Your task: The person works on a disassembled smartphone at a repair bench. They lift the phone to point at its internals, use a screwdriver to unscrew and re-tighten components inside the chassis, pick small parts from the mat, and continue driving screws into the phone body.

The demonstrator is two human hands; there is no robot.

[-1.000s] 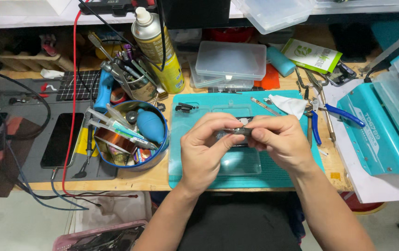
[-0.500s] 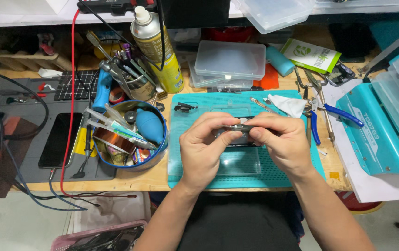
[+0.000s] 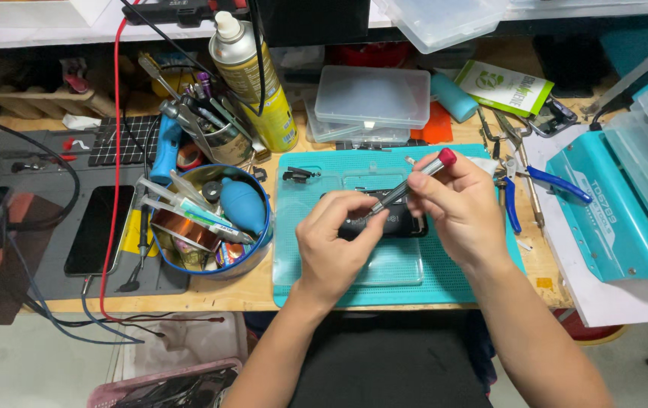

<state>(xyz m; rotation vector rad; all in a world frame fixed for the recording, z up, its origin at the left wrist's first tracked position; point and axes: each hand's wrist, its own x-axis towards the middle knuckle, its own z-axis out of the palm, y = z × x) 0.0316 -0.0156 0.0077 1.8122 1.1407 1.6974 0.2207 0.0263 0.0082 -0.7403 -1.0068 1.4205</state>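
The right hand (image 3: pixel 456 200) is shown closed around a slim precision screwdriver (image 3: pixel 413 181) with a red cap, gripped between thumb and fingertips; the tool is tilted, cap up and to the right, tip down and to the left. The left hand (image 3: pixel 335 245) is curled, its fingers pinched at the tip of the tool and resting on a small dark device (image 3: pixel 384 221). A second earlier both hands were pressed together around the device with no tool raised; the screwdriver has since been brought up and set to the device, which suggests that handling has given way to work on a fastener. Whether the tip is seated cannot be told, being hidden by the left fingers. The device lies on a clear tray upon the teal work mat (image 3: pixel 301 219), near the table's front edge. To the left stands a blue-rimmed bowl (image 3: pixel 263 227) of tools and a blue blower; blue-handled pliers (image 3: pixel 558 183) lie to the right.
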